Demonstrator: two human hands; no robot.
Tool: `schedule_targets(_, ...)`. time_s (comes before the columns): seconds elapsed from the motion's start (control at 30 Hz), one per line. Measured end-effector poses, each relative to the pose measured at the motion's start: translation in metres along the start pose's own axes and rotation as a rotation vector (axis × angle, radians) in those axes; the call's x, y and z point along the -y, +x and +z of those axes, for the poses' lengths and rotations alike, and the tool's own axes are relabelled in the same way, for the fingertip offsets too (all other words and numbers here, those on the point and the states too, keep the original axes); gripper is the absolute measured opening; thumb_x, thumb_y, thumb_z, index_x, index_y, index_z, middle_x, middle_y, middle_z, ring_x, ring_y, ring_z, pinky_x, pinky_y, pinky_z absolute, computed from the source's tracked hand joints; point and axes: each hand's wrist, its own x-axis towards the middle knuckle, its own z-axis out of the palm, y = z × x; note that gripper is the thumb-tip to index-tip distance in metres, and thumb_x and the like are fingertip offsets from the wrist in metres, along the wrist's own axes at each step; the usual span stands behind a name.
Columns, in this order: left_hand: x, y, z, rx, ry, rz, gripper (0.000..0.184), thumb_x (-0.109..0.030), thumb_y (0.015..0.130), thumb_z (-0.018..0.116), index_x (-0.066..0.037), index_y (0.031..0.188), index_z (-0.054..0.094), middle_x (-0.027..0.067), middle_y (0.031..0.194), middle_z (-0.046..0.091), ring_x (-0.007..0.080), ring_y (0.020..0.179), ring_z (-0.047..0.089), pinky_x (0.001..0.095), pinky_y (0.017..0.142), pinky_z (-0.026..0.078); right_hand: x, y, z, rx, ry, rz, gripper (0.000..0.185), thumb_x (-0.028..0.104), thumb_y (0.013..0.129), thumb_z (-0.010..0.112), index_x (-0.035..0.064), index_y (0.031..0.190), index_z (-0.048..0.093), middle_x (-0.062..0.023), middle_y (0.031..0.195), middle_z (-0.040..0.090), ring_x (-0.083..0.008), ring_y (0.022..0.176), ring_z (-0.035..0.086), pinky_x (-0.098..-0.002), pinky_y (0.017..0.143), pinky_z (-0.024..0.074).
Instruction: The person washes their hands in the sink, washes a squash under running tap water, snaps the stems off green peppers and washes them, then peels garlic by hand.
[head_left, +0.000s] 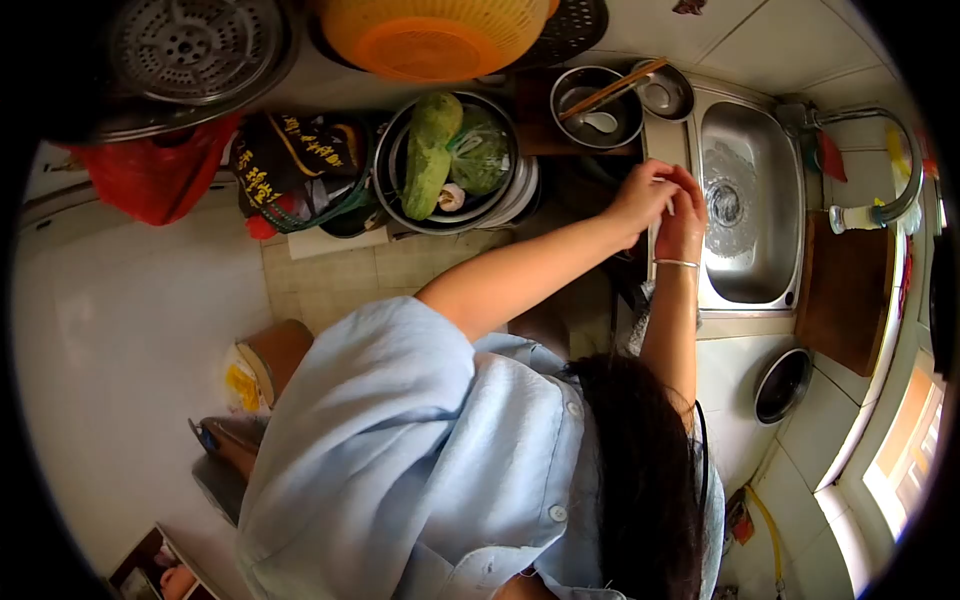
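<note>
My left hand [640, 203] and my right hand [682, 225], the right with a bangle [676, 263] at its wrist, meet beside the left rim of a steel sink [752, 255]. Their fingers are bent and touch each other; anything between them is hidden or too small to name. Water shows over the drain in the sink basin. Just beyond my hands stands a metal bowl [570, 92] with a white spoon [601, 122] in it and wooden chopsticks [622, 86] across the rim. A smaller metal bowl [680, 99] sits to its right.
A large metal basin [384, 165] at left holds a green gourd [431, 150], bagged greens [480, 155] and a garlic bulb [452, 196]. An orange colander [440, 25] hangs above it. The curved faucet [912, 165] reaches over the sink's right side. A dark bowl [783, 386] stands near the wall.
</note>
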Motion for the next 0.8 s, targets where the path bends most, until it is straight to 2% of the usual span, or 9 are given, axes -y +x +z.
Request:
schedule_targets(0.17, -0.006, -0.025, -0.102, -0.127, -0.012, 0.079, 0.029, -0.008, 0.083, 0.056, -0.004, 0.111, 0.053, 0.0063, 0.105, 0.056, 0.0146, 0.097, 0.052, 0.0273, 0.084, 0.042, -0.053, -0.026, 0.082, 0.186, -0.005, 0.072, 0.029, -0.002, 0.082, 0.045, -0.0007, 0.11, 0.055, -0.0081, 0.099, 0.059, -0.0152, 0.085, 0.056, -0.0258, 0.073, 0.0469)
schedule_targets(0.33, -0.032, -0.069, -0.198, -0.303, 0.078, 0.026, 0.032, -0.007, 0.083, 0.055, -0.006, 0.115, 0.052, 0.0071, 0.108, 0.055, 0.014, 0.099, 0.051, 0.0272, 0.086, 0.041, -0.126, -0.051, 0.148, 0.277, -0.109, 0.242, 0.024, 0.001, 0.083, 0.05, 0.0002, 0.107, 0.057, -0.0049, 0.095, 0.059, -0.0116, 0.083, 0.054, -0.0238, 0.071, 0.0437)
schedule_targets(0.37, -0.021, -0.069, -0.226, -0.36, 0.198, 0.151, 0.036, -0.004, 0.08, 0.058, -0.005, 0.115, 0.05, 0.0098, 0.11, 0.052, 0.0161, 0.1, 0.05, 0.0287, 0.084, 0.042, -0.136, -0.056, 0.161, 0.289, -0.171, 0.306, 0.023, 0.003, 0.084, 0.052, 0.001, 0.106, 0.057, -0.0038, 0.094, 0.059, -0.0106, 0.082, 0.053, -0.0235, 0.07, 0.0431)
schedule_targets(0.43, -0.017, -0.074, -0.276, -0.45, 0.374, 0.164, 0.041, -0.007, 0.078, 0.061, -0.005, 0.116, 0.048, 0.0141, 0.115, 0.047, 0.023, 0.105, 0.049, 0.032, 0.087, 0.041, -0.155, -0.065, 0.182, 0.268, -0.224, 0.399, 0.027, 0.012, 0.085, 0.057, 0.0005, 0.109, 0.056, -0.0039, 0.096, 0.06, -0.0119, 0.082, 0.054, -0.0243, 0.07, 0.0433)
schedule_targets(0.5, -0.018, -0.076, -0.317, -0.544, 0.816, 0.328, 0.049, -0.01, 0.076, 0.064, -0.003, 0.12, 0.045, 0.0172, 0.117, 0.043, 0.0319, 0.109, 0.046, 0.0369, 0.089, 0.041, -0.187, -0.063, 0.191, 0.207, -0.284, 0.35, 0.033, 0.013, 0.084, 0.058, -0.0025, 0.113, 0.053, -0.0081, 0.098, 0.061, -0.0163, 0.086, 0.057, -0.0275, 0.072, 0.0449)
schedule_targets(0.53, -0.017, -0.076, -0.333, -0.553, 0.938, 0.322, 0.063, -0.016, 0.073, 0.069, 0.0, 0.126, 0.038, 0.0203, 0.118, 0.042, 0.0376, 0.11, 0.043, 0.0407, 0.091, 0.039, -0.199, -0.061, 0.195, 0.183, -0.298, 0.34, 0.034, 0.013, 0.084, 0.058, -0.0033, 0.114, 0.052, -0.0097, 0.1, 0.061, -0.0179, 0.088, 0.057, -0.0286, 0.074, 0.0452)
schedule_targets(0.63, -0.006, -0.066, -0.36, -0.513, 1.059, 0.211, 0.079, -0.024, 0.068, 0.073, 0.003, 0.13, 0.033, 0.022, 0.119, 0.041, 0.0384, 0.111, 0.042, 0.0419, 0.092, 0.039, -0.225, -0.054, 0.202, 0.12, -0.349, 0.286, 0.038, 0.012, 0.084, 0.056, -0.0053, 0.117, 0.05, -0.0139, 0.104, 0.06, -0.0217, 0.092, 0.058, -0.0313, 0.077, 0.0457)
schedule_targets(0.67, -0.002, -0.061, -0.366, -0.473, 1.074, 0.166, 0.092, -0.031, 0.064, 0.076, 0.004, 0.133, 0.027, 0.0251, 0.121, 0.039, 0.0397, 0.111, 0.042, 0.0418, 0.093, 0.038, -0.233, -0.052, 0.204, 0.112, -0.373, 0.25, 0.038, 0.011, 0.084, 0.056, -0.0056, 0.117, 0.049, -0.0146, 0.105, 0.06, -0.0222, 0.092, 0.058, -0.0318, 0.078, 0.0456)
schedule_targets(0.8, -0.007, -0.055, -0.369, -0.458, 1.215, 0.078, 0.103, -0.034, 0.062, 0.078, 0.0, 0.138, 0.017, 0.0264, 0.122, 0.038, 0.0401, 0.11, 0.043, 0.0422, 0.091, 0.04, -0.272, -0.042, 0.204, 0.132, -0.448, 0.134, 0.04, 0.008, 0.083, 0.052, -0.0058, 0.121, 0.046, -0.0174, 0.113, 0.056, -0.0263, 0.096, 0.058, -0.0339, 0.084, 0.045)
